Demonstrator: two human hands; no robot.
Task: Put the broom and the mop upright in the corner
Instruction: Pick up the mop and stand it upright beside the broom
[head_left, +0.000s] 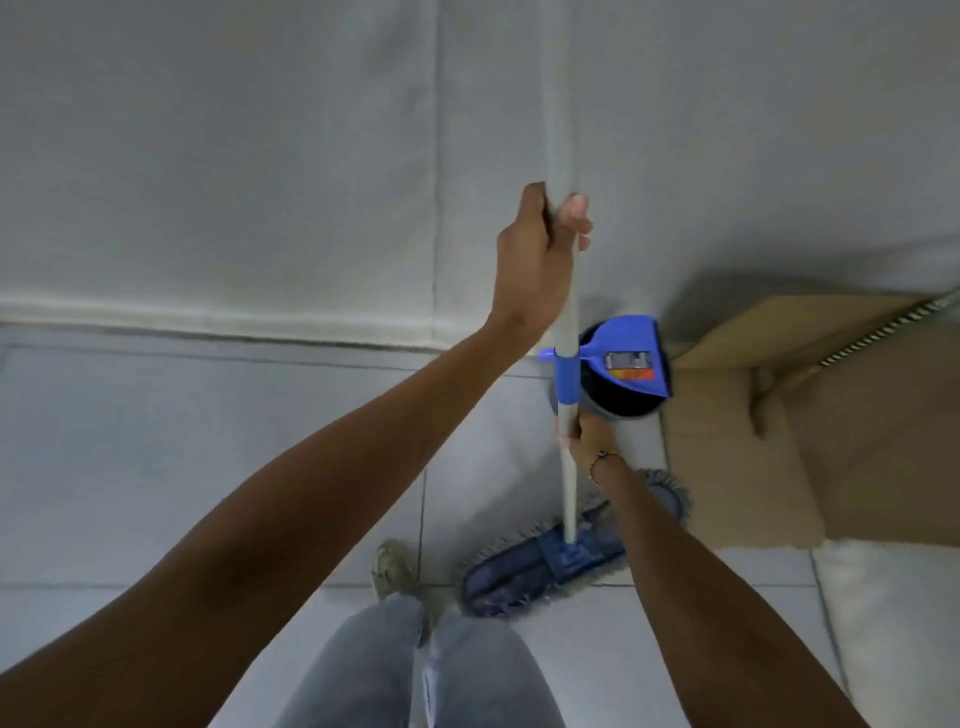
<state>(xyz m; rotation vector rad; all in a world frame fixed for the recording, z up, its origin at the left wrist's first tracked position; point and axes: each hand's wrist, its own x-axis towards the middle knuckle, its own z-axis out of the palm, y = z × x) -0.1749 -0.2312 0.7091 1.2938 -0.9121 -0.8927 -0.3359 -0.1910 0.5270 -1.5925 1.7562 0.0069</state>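
Note:
I hold the mop upright by its pale handle, which has a blue collar partway down. My left hand is closed around the upper shaft. Lower down, my right hand grips the shaft just under the collar. The flat blue mop head with its grey fringe rests on the tiled floor near my shoe. At the right edge a black-and-white striped stick slants over a cardboard box; it may be the broom's handle, and its head is out of view.
A dark bin with a blue dustpan on top stands against the white wall behind the mop. A brown cardboard box fills the right side, with a white cushion-like surface below it. My shoe and grey trouser legs are at the bottom.

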